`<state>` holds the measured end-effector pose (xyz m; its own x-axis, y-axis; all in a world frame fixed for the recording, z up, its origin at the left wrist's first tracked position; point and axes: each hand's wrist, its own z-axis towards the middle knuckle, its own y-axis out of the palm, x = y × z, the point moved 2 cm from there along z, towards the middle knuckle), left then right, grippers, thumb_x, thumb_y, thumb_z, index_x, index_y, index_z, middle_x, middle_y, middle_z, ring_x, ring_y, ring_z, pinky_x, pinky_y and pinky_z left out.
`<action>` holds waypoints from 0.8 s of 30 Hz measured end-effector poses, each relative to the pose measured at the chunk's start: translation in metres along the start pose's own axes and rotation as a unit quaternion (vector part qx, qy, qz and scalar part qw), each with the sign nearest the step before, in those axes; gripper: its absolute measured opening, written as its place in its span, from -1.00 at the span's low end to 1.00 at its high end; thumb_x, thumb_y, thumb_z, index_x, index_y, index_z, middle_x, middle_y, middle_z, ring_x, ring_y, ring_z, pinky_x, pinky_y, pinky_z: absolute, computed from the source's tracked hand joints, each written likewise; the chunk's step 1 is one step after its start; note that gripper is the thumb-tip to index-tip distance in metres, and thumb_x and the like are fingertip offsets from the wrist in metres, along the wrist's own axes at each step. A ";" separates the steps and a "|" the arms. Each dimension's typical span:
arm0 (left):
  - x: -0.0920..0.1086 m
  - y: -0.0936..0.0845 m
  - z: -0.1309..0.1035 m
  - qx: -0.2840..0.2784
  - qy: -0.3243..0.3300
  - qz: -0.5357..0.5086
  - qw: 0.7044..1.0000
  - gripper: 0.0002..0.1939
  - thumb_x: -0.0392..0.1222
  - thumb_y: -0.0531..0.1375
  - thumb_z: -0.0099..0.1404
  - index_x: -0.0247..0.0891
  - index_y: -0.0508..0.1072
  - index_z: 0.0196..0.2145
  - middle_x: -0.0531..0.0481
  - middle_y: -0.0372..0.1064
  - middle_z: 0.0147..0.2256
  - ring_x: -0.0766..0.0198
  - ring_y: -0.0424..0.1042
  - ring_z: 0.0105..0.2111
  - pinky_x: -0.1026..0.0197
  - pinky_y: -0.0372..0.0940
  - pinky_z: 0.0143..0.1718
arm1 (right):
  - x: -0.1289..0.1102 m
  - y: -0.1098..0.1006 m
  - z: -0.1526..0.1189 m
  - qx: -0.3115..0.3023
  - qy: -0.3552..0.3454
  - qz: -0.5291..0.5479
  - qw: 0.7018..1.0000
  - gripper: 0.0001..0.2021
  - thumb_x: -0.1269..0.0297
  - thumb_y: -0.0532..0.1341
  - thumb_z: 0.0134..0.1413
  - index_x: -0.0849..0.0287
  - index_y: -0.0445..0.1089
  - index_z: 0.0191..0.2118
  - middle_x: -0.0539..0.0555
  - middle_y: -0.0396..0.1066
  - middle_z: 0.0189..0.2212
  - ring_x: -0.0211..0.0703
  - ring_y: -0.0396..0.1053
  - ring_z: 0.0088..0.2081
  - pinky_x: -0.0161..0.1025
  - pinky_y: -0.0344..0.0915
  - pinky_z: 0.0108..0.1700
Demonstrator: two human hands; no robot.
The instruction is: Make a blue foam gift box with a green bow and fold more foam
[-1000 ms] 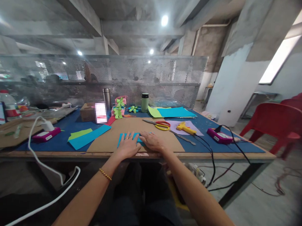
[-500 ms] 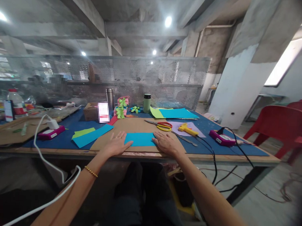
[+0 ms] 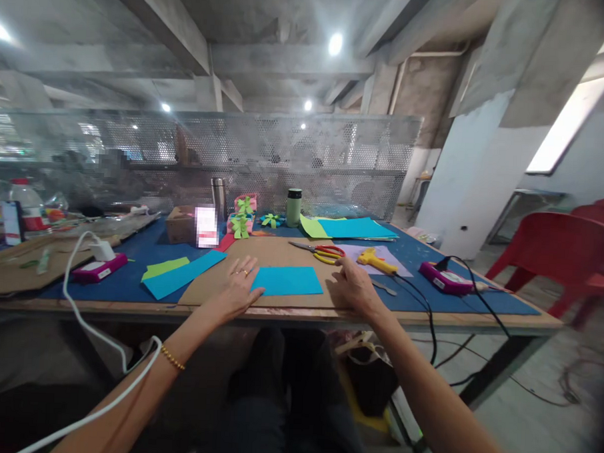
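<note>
A blue paper rectangle (image 3: 292, 281) lies flat on the brown cardboard (image 3: 275, 250). My left hand (image 3: 239, 287) rests with its fingers spread at the paper's left end. To the right of the paper, clear of it, my right hand (image 3: 355, 285) is curled, its fingers bent together; what they hold, if anything, is hidden. Just beyond those fingers lie scissors (image 3: 329, 252) with red and yellow handles. A thin metal tool (image 3: 385, 289) shows partly from behind my right hand. The yellow glue gun (image 3: 378, 261) sits on purple paper (image 3: 399, 259).
Blue and green strips (image 3: 184, 275) lie at left. Farther back stand a cardboard box (image 3: 178, 225), a steel flask (image 3: 218, 199), green-bowed pink items (image 3: 242, 224), a green bottle (image 3: 293, 209) and coloured sheets (image 3: 356, 227). Purple devices (image 3: 444, 279) with cables flank the work area.
My right hand has left the blue paper, moved right toward the metal tool and curled its fingers. My left hand stays at the paper's left end.
</note>
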<state>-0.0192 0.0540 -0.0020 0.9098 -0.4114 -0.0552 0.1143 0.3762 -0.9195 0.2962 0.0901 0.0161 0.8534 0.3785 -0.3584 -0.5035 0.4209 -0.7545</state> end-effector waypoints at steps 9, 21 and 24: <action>0.056 -0.021 -0.004 0.050 0.063 -0.185 0.979 -0.55 0.00 0.06 0.44 -0.18 0.37 0.20 -0.16 0.26 0.26 0.07 0.23 0.26 -0.03 0.13 0.29 | -0.013 -0.015 -0.028 -0.044 0.158 0.547 0.821 -0.64 0.08 0.49 -0.20 0.21 0.53 -0.30 0.03 0.51 -0.50 -0.15 0.48 -0.46 -0.14 0.46 -0.27; 0.116 -0.032 0.003 0.179 -0.078 -0.380 0.904 -0.80 -0.03 0.14 0.39 -0.21 0.41 -0.19 -0.01 0.45 -0.27 0.28 0.42 -0.37 0.21 0.33 -0.30 | -0.082 -0.017 -0.050 -0.137 0.167 0.698 0.683 -0.46 -0.10 -0.11 0.39 0.22 0.44 -0.03 0.30 0.51 0.01 -0.02 0.47 0.08 0.00 0.30 0.22; 0.122 -0.026 -0.005 0.195 -0.070 -0.340 0.917 -0.80 -0.02 0.14 0.40 -0.21 0.38 -0.21 -0.03 0.41 -0.24 0.27 0.40 -0.38 0.18 0.34 -0.29 | -0.084 -0.016 -0.055 -0.134 0.157 0.691 0.693 -0.48 -0.15 0.00 0.33 0.19 0.45 -0.03 0.27 0.51 0.02 -0.01 0.48 0.06 -0.02 0.34 0.17</action>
<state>0.0867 -0.0107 0.0135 0.6138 -0.5611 0.5553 0.7840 0.3507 -0.5122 0.2399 0.0063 0.0277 -0.4092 0.0518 -0.9110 -0.8622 -0.3488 0.3674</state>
